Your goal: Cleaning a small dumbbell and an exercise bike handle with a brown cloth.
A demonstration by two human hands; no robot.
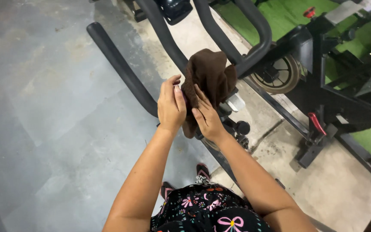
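counts in view: one brown cloth [209, 79]; two bare hands, left hand [171, 105] and right hand [207, 118]; two exercise bikes, a near bike [172, 47] and a far bike [323, 81]; two red knobs or levers [317, 123] on the far bike; one green mat [280, 15].

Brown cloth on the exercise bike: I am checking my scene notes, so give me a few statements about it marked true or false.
1. Both hands, the left hand and the right hand, touch the brown cloth. True.
2. The cloth lies on the floor. False: it is draped over the black handlebar.
3. The floor under the bike is all green turf. False: the grey floor lies there; green turf lies beyond.
4. A second bike carries a red lever. True.
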